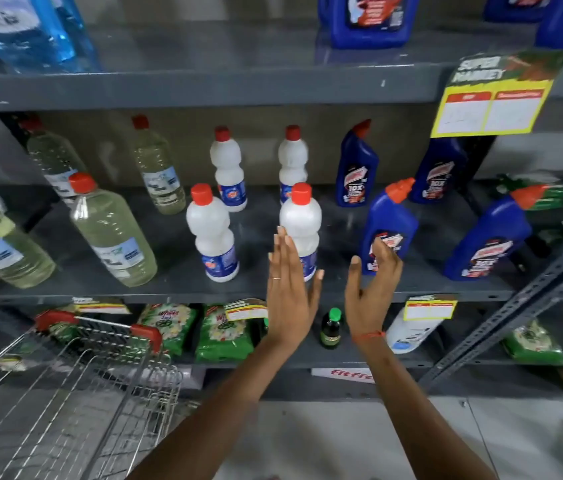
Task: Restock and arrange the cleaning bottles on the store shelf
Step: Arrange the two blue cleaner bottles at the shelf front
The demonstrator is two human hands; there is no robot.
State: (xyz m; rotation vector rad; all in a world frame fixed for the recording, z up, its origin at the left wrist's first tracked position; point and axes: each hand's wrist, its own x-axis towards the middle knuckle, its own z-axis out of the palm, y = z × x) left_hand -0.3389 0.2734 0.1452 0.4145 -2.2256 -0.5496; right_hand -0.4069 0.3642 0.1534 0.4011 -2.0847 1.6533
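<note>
Bottles (212,233) in rows on the grey middle shelf (107,292), sorted by kind: yellowish clear ones (112,230) at the left, white red-capped ones in the centre, blue angled-neck ones (357,164) at the right. Probably grouped so for a tidy display, front rank near the edge, back rank against the rear panel. Wide gaps left between neighbours, so likely more arranging to do.

Left hand (288,289) raised flat, fingers straight and together, palm turned inward, just beside or brushing the front white bottle (301,223) (contact hard to tell from this angle). Nothing held; grip fully open.

Right hand (373,282) loosely cupped, thumb spread, fingertips curled against the label of the front blue bottle (391,226). Grip wide, not closed round anything; touching or very nearly so. Seemingly placed on either side of the gap between the white and blue bottles to nudge them into line or square up their spacing.

Wire basket (76,375) low at the left, apparently bare of bottles. Green packets (223,334) on the shelf below, price tag (491,102) hanging from the shelf above.
</note>
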